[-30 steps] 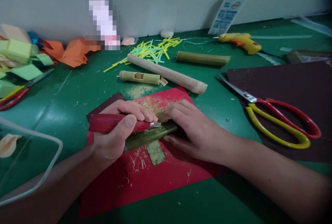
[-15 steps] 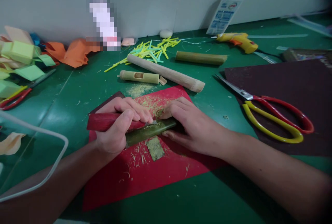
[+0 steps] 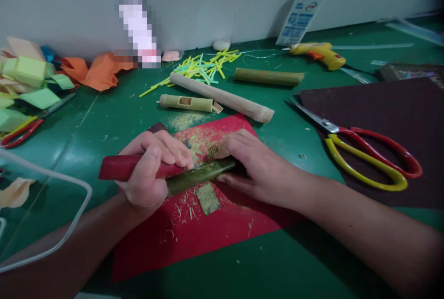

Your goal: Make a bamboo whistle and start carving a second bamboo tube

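Note:
My left hand (image 3: 149, 165) is wrapped round a red-handled tool (image 3: 121, 167), whose tip lies against a green bamboo piece (image 3: 197, 178). At the other end of that piece, my right hand (image 3: 249, 165) grips it between thumb and fingers. Beneath both hands is a red sheet (image 3: 166, 239) strewn with fine shavings. A small square greenish piece (image 3: 208, 198) lies on the sheet just below the bamboo. Above the sheet rests a short bamboo tube (image 3: 197, 103) with a rectangular opening, beside a longer pale stick (image 3: 222, 96).
Large scissors (image 3: 333, 128) lie on a dark sheet (image 3: 388, 109) at right. Behind are yellow-green strips (image 3: 201, 69), another bamboo piece (image 3: 268, 77) and a yellow glue gun (image 3: 319, 55). Folded papers (image 3: 31, 72) and other scissors (image 3: 34, 123) sit at left.
My left hand and the red-handled tool have moved left along the bamboo. My right hand and the bamboo have hardly moved.

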The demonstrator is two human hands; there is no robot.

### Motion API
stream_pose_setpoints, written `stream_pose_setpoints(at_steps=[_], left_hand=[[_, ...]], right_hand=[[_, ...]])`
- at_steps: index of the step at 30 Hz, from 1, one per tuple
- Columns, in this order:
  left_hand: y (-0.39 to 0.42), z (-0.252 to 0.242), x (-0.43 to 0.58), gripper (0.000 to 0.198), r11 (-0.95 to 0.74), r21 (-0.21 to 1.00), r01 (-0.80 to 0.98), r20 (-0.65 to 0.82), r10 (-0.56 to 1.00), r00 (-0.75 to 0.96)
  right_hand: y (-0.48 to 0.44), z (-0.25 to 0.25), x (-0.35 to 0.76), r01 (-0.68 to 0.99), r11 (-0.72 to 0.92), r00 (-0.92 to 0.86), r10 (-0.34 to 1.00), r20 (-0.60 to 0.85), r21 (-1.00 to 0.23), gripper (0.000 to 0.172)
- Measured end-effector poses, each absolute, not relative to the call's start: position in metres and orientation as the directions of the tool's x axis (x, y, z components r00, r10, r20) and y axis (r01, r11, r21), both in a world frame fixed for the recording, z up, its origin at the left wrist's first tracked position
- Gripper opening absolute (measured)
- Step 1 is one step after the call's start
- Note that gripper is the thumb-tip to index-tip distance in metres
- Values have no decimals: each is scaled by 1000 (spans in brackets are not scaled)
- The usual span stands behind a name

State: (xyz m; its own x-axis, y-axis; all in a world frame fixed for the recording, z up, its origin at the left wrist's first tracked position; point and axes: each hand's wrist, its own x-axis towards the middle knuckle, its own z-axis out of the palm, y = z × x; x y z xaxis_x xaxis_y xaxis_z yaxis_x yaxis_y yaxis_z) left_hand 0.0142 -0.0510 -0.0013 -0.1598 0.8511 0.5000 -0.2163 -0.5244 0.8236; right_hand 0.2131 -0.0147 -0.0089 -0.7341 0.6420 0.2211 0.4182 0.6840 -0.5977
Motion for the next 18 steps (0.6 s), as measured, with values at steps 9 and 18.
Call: stream_pose_setpoints(at_steps=[9, 18], left_hand=[[-51, -1, 10, 29, -530, 817, -226, 508, 848, -150], [-52, -1, 8, 29, -519, 806, -285, 487, 855, -180]], right_hand=[[-14, -10, 214, 419, 680, -746, 636, 199, -601, 16], [-17, -11, 214, 417, 655, -724, 658, 205, -631, 17]])
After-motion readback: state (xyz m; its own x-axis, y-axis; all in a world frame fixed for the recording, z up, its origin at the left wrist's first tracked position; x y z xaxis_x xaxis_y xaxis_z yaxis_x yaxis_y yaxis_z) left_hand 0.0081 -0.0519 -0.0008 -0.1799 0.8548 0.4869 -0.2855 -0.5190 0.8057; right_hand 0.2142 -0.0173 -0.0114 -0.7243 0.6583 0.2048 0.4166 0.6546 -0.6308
